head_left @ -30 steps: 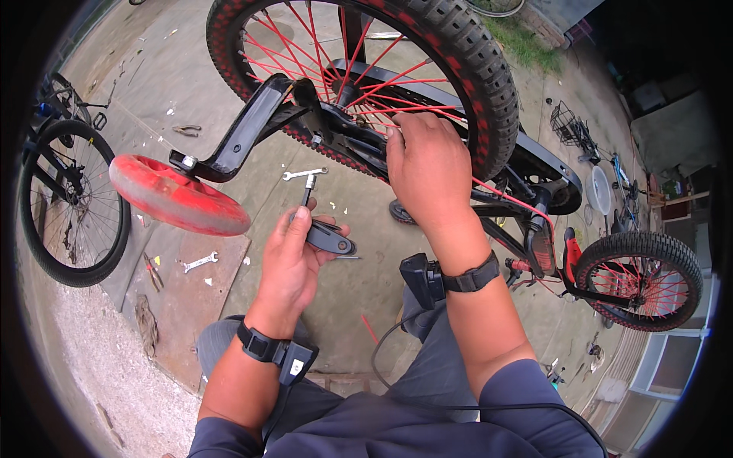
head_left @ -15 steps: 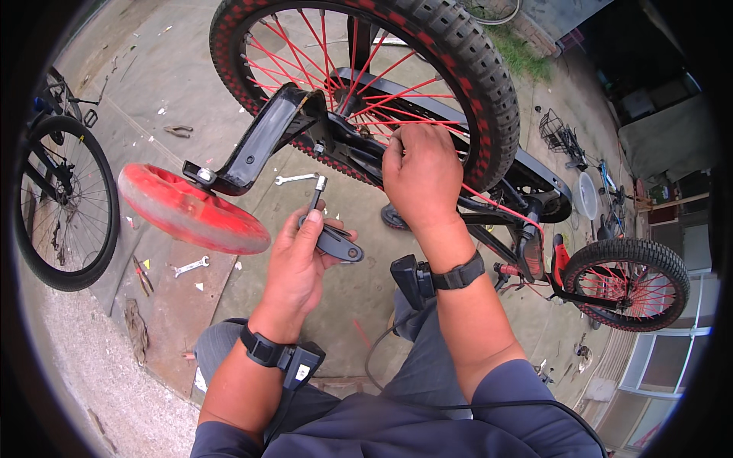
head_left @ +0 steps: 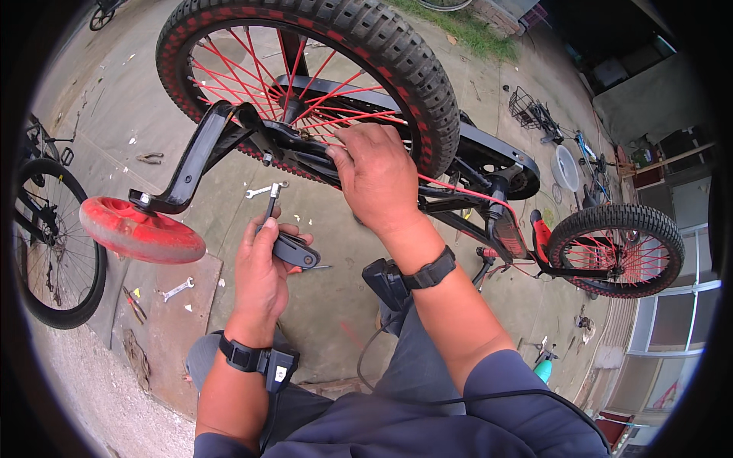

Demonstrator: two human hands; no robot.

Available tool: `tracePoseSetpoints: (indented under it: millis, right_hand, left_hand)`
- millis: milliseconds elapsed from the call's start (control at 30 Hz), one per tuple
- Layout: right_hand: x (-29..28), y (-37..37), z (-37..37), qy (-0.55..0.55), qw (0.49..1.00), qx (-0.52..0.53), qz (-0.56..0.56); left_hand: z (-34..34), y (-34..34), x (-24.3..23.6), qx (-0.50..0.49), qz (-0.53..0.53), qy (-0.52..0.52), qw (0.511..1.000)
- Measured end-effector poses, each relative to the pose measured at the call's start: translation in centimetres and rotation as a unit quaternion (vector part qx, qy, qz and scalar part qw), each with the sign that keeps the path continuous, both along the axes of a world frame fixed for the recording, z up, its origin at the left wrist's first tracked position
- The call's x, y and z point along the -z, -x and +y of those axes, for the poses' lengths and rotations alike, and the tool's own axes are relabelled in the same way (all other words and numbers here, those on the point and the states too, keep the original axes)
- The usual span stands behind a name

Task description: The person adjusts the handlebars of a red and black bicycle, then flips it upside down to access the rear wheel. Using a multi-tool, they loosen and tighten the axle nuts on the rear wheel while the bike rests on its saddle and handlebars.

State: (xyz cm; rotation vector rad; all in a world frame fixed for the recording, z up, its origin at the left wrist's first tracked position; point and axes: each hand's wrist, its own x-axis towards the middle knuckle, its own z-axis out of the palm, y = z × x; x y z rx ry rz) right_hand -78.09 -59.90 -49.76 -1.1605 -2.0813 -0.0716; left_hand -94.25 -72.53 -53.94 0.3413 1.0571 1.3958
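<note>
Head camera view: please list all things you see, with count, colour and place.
Bicycle: one, black and red, top to right
Small wheel: one, red, left of the bicycle
Other bicycle: one, black, left edge
Basin: one, white, right
Blue bicycle parts: count unclear, beside the basin
Basket: one, black, upper right
Board: one, brown, lower left
Wrenches: two, silver, one left of centre, one on the board
Pliers: two, one dull, upper left, one red-handled, lower left
Grass: patch, green, top right
Folding tool: one, dark, in the left hand
Wristbands: two, black, lower half
Trouser legs: two, grey, bottom
Left hand: one, bare, gripping the tool
Right hand: one, bare, at the bicycle, grip unclear
</note>
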Motion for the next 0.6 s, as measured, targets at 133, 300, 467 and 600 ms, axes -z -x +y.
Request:
tracePoseSetpoints:
  millis: [133, 300, 467, 600]
  right_hand:
    - [-0.4, -1.6, -0.8, 0.025, 0.999, -0.002, 0.022]
    - [0.5, -2.8, -0.9, -0.017, 1.000, 0.018, 0.005]
    - [1.2, -2.9, -0.5, -0.026, 0.999, 0.003, 0.043]
    - [1.5, -2.8, -0.2, -0.028, 0.998, -0.008, 0.056]
  left_hand:
    - [0.1, 0.0, 0.2, -0.013, 0.006, 0.007, 1.000]
    - [0.2, 0.0, 1.3, -0.028, 0.005, 0.004, 1.000]
    - [0.2, 0.2, 2.4, -0.033, 0.014, 0.002, 0.999]
    - [0.2, -0.3, 1.8, -0.026, 0.032, 0.010, 0.999]
